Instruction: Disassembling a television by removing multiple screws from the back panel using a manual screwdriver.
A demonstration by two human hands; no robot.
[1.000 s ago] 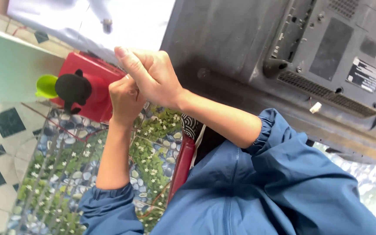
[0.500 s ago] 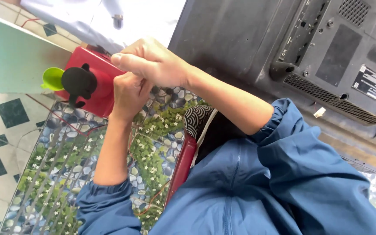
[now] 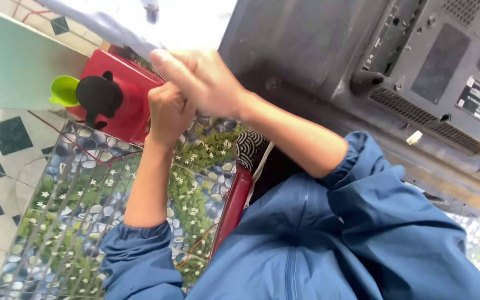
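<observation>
My left hand is a closed fist, held up over a red box. My right hand lies over the top of that fist, fingers curled together and touching it. Whatever sits between the two hands is hidden. Both forearms come out of rolled blue jacket sleeves. On the red box stand a black rounded object and a lime green cup.
The grey back of a television set fills the upper right. A mat printed with pebbles and flowers lies under my arms, on white and dark green floor tiles. A pale teal panel is at upper left.
Both hands stay pressed together and have drifted slightly up and to the right. The view has shifted a little around them.
</observation>
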